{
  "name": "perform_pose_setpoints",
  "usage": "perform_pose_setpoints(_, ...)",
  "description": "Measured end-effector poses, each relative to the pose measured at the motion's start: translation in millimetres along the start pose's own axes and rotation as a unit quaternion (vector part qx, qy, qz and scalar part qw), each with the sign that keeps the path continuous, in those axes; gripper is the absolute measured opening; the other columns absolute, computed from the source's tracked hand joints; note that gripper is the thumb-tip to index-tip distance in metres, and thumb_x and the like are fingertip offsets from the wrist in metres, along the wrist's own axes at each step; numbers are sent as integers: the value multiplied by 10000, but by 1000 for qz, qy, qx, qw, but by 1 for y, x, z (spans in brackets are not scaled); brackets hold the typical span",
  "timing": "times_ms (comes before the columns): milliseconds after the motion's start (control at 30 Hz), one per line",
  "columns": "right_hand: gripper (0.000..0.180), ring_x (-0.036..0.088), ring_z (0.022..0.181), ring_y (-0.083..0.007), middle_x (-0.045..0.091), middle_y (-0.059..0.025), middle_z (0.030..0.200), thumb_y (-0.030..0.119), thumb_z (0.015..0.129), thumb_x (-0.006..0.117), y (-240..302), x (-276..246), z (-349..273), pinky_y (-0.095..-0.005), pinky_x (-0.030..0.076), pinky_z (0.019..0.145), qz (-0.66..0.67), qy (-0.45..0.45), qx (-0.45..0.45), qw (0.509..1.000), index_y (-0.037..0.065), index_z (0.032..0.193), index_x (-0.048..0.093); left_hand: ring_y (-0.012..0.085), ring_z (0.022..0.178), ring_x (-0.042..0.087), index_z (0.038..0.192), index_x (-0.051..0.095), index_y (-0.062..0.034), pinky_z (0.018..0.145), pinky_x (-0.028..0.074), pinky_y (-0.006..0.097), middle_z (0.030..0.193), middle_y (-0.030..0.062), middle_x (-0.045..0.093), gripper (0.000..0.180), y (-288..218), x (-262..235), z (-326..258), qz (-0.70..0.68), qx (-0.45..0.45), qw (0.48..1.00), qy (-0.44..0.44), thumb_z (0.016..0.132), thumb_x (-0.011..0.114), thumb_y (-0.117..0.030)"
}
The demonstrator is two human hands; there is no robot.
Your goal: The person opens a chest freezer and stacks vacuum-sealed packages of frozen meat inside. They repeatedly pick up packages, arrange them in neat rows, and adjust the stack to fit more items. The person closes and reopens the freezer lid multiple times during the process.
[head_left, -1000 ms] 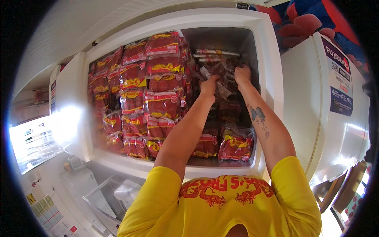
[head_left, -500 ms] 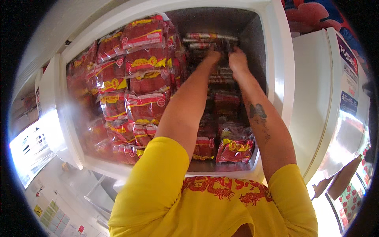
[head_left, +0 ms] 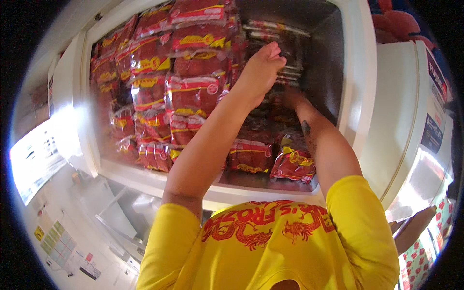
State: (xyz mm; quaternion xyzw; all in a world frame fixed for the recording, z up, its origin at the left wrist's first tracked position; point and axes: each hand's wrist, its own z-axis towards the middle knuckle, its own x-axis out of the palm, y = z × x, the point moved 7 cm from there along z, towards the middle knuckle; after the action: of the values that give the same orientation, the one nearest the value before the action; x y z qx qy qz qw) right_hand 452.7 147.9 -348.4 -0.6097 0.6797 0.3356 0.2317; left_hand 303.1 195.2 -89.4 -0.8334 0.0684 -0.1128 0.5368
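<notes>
My left hand [head_left: 265,67] is raised over the right half of an open white chest freezer [head_left: 360,87]. Its fingers are curled closed, and whatever may be inside them is hidden. Deeper down, my right hand [head_left: 292,98] reaches among packs stacked on edge [head_left: 278,30]; it is dark and blurred, so its fingers and any grip do not show. To the left of my left arm, red plastic packs [head_left: 193,92] with yellow and clear parts fill the freezer in tall stacks. Nearest to my right forearm lies a red and yellow pack [head_left: 293,164], with another pack [head_left: 250,154] beside it.
A white appliance [head_left: 394,106] stands close against the freezer's right side. The freezer's front rim [head_left: 261,193] runs just before my yellow shirt. At the upper right is red and blue patterned cloth [head_left: 394,21]. A bright opening [head_left: 36,159] shows at the far left.
My left hand has lifted and come away from the right one, its fingers now curled. My right hand has drawn back toward me, lower in the freezer. The view has shifted a little.
</notes>
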Motion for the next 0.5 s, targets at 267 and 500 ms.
perform_pose_setpoints(267, 656, 344, 1367, -393, 335, -203, 1501, 294, 838, 635, 56, -39, -78, -448, 340, 1103, 7, 182, -103, 978, 112, 1430, 420, 205, 1254, 488, 1432, 382, 7, 1047, 381, 318, 1419, 121, 470, 508, -50, -73, -208, -62, -2, 994, -86, 958, 549, -64)
perform_pose_setpoints(500, 722, 321, 1380, -389, 335, -219, 1497, 298, 803, 653, 47, -29, -72, -453, 326, 1113, 149, 38, -115, 981, 87, 1440, 386, 178, 1205, 511, 1426, 395, -10, 1019, 398, 327, 1402, 98, 480, 493, -28, -86, -303, -34, -17, 981, -191, 959, 547, -58)
